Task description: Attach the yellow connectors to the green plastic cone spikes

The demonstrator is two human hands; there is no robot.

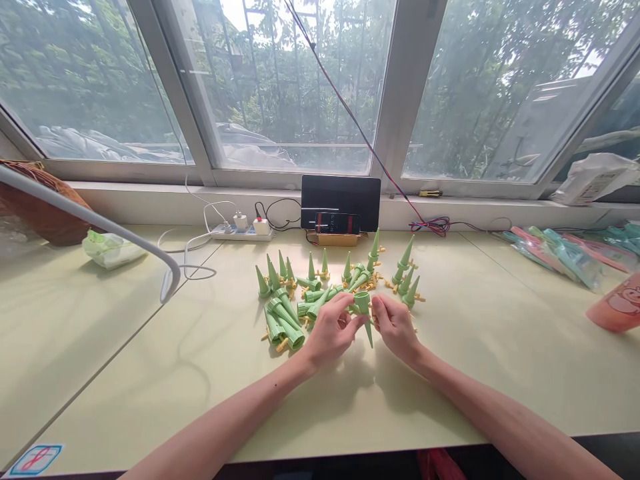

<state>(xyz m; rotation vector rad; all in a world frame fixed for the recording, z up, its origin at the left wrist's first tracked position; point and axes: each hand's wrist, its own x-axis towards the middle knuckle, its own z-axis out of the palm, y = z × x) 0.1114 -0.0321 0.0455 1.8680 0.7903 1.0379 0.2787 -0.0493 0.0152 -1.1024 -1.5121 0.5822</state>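
Observation:
A green plant watering spike (361,301) is in my left hand (333,333), wide open end up and point slanting down. Thumb and fingers close around its side just below the rim. My right hand (396,327) is closed in a pinch at the spike's right side, by its yellow valve (373,320), which the fingers mostly hide. Behind and left of my hands lie several more green spikes (285,320) with yellow valves, some on their sides. Other spikes (411,292) stand point up at the right and along the back of the group.
A tablet (340,193) with a phone (336,222) in front leans at the windowsill. A power strip (243,232) with cables is left of it. A grey curved bar (100,217) crosses the left side. Packaged items (560,250) and an orange cup (616,305) are at the right.

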